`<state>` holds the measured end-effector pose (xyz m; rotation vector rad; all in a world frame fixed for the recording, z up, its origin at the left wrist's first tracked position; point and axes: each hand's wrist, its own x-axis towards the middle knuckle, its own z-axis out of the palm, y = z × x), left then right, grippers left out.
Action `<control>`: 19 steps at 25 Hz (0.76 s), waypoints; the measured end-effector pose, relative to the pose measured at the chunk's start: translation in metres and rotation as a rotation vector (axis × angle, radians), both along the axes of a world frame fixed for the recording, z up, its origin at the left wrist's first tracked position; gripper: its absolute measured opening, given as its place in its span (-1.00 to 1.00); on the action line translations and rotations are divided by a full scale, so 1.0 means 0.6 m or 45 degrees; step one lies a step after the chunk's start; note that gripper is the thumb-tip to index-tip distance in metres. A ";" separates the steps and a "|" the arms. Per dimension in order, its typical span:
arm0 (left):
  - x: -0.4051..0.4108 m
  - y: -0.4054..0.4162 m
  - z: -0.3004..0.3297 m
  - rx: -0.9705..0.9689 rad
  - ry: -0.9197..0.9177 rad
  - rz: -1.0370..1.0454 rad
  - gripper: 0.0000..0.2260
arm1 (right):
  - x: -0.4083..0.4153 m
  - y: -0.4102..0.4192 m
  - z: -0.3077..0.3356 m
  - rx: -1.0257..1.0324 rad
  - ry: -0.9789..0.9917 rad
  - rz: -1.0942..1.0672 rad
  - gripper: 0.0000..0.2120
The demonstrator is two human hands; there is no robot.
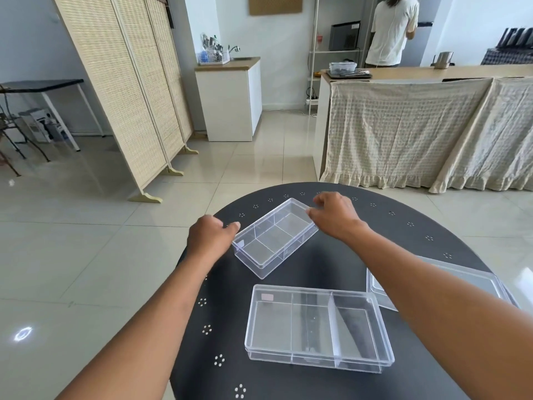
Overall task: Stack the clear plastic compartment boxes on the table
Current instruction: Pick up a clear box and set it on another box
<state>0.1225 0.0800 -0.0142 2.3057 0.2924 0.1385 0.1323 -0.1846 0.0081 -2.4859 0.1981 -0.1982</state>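
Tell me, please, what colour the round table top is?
Black, dotted with small white rings; head view.

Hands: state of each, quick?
Left hand: open, fingertips at the far box's near-left end.
Right hand: fingers curled on its far corner; grip unclear.

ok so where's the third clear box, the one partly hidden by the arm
In the head view, the third clear box lies at the round black table's right edge, partly under the right forearm, just right of and behind the nearest compartment box.
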 end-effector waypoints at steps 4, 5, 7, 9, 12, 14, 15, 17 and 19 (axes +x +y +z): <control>-0.034 0.005 -0.010 -0.442 0.567 -0.109 -0.58 | 0.034 -0.010 -0.011 0.154 0.212 -0.056 -0.72; -0.033 0.000 -0.010 -0.479 0.561 -0.125 -0.63 | 0.035 -0.014 -0.018 0.205 0.227 -0.084 -0.84; -0.025 -0.010 -0.011 -0.528 0.419 -0.092 -0.79 | 0.039 -0.024 -0.036 0.333 0.270 -0.158 -0.80; -0.007 -0.015 -0.016 -0.579 0.298 -0.023 -0.87 | 0.036 -0.032 -0.050 0.510 0.298 -0.224 -0.85; 0.027 -0.019 -0.020 -0.661 0.172 0.071 -0.93 | 0.037 -0.031 -0.059 0.690 0.260 -0.258 -0.92; 0.065 -0.019 -0.014 -0.684 0.105 0.131 -0.85 | 0.056 -0.026 -0.053 0.718 0.164 -0.313 -0.89; 0.085 -0.019 -0.009 -0.696 0.075 0.153 -0.80 | 0.070 -0.021 -0.047 0.730 0.124 -0.347 -0.86; 0.123 -0.018 -0.002 -0.707 0.053 0.168 -0.75 | 0.096 -0.011 -0.034 0.720 0.091 -0.384 -0.82; 0.154 -0.014 -0.006 -0.712 0.096 0.165 -0.75 | 0.119 -0.001 -0.032 0.694 0.113 -0.404 -0.79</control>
